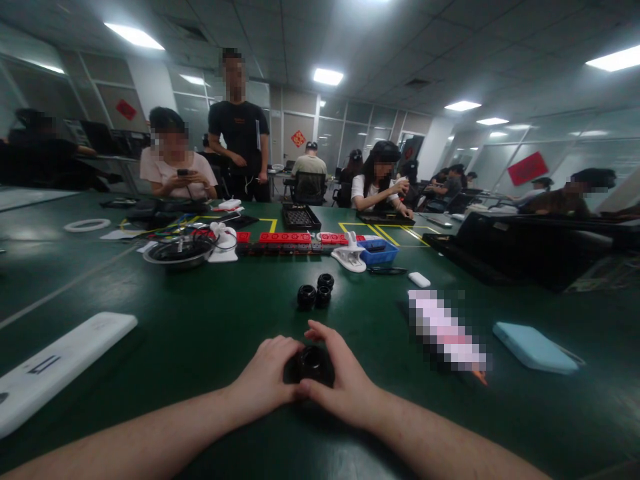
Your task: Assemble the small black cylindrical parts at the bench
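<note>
A glossy black round piece (313, 359), with a ring-like opening on top, is between my hands just above or on the green table; contact with the tabletop is hidden. My left hand (273, 370) curls around its left side, fingers at the back and thumb in front. On the other side, my right hand (345, 373) grips it, with the thumb across the front and the index finger reaching over the back. Beyond my fingertips stands a small cluster of similar black round pieces (307, 296), pressed close together.
A long white case (65, 367) lies to the left. On the right are a light-blue box (535, 347) and a small white case (419, 279). Farther back are a blue bin (379, 252), red blocks (285, 240), a metal bowl (177, 252) and cables. Several people sit beyond the table; one stands.
</note>
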A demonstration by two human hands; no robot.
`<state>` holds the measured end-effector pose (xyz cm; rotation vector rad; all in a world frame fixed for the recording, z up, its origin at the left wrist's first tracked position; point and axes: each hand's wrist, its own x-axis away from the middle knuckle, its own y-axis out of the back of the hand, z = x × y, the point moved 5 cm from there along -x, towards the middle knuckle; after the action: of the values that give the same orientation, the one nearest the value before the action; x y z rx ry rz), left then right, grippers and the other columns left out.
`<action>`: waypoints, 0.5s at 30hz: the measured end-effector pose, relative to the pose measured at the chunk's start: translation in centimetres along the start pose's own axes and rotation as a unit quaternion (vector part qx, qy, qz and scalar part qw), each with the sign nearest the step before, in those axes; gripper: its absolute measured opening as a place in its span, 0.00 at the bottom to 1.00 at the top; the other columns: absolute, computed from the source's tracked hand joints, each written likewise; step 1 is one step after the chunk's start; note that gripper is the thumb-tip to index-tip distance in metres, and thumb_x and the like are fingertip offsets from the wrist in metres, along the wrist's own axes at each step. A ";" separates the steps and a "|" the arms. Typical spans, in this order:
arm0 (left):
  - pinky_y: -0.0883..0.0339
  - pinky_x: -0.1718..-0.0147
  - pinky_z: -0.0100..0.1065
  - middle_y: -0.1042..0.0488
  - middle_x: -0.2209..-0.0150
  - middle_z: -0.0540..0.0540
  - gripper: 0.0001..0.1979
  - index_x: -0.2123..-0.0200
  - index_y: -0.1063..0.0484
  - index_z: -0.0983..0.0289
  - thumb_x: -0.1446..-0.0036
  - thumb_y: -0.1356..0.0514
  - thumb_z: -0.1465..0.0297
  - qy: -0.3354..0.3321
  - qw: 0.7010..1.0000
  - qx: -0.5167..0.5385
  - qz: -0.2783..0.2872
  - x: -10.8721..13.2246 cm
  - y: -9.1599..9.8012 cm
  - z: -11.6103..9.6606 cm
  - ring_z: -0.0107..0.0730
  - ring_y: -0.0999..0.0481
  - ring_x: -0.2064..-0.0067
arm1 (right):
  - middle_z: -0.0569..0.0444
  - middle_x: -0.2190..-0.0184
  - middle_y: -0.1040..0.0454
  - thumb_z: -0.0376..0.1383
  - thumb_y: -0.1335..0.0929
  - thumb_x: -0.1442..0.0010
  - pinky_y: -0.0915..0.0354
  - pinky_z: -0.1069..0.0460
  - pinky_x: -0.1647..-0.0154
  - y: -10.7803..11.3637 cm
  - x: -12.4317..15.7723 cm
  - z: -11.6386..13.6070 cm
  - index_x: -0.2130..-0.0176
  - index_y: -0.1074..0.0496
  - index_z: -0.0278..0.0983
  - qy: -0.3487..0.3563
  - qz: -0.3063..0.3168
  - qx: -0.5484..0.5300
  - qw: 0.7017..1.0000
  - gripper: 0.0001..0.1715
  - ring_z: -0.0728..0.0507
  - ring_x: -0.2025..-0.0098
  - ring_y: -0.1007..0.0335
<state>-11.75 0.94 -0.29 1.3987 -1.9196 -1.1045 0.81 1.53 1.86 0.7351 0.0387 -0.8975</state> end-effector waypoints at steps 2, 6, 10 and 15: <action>0.41 0.63 0.36 0.32 0.65 0.52 0.17 0.65 0.33 0.62 0.56 0.40 0.58 -0.004 1.000 0.002 -0.002 0.0 0.0 0.0 0.37 0.35 0.63 | 0.48 0.52 0.40 0.34 0.31 0.55 0.46 0.43 0.48 0.3 -0.1 -0.1 0.45 0.51 0.38 -0.016 -0.025 0.007 1.000 0.41 0.41 0.50 0.44; 0.41 0.64 0.36 0.32 0.65 0.52 0.16 0.66 0.33 0.62 0.55 0.41 0.58 0.000 1.000 0.008 -0.001 0.1 0.0 0.0 0.37 0.34 0.63 | 0.51 0.58 0.38 0.35 0.30 0.57 0.41 0.45 0.52 0.3 -0.2 -0.5 0.49 0.46 0.38 -0.054 -0.034 0.027 0.998 0.38 0.43 0.55 0.40; 0.41 0.63 0.36 0.32 0.65 0.53 0.15 0.65 0.33 0.62 0.56 0.40 0.61 0.000 1.000 0.015 -0.003 0.1 0.2 -0.2 0.38 0.34 0.62 | 0.52 0.57 0.37 0.30 0.33 0.55 0.43 0.47 0.50 0.0 -0.2 -0.2 0.48 0.47 0.38 -0.025 -0.013 0.024 0.999 0.35 0.45 0.54 0.40; 0.41 0.63 0.36 0.31 0.65 0.52 0.19 0.64 0.33 0.62 0.57 0.40 0.57 -0.009 1.000 0.002 -0.009 0.2 0.2 -0.2 0.38 0.34 0.62 | 0.49 0.52 0.39 0.30 0.33 0.56 0.46 0.45 0.47 0.1 -0.2 -0.2 0.46 0.49 0.37 0.007 -0.021 0.039 0.999 0.39 0.43 0.50 0.42</action>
<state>-11.76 0.74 -0.07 1.4153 -1.9272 -1.1251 0.79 1.80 1.81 0.8165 0.0314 -0.9391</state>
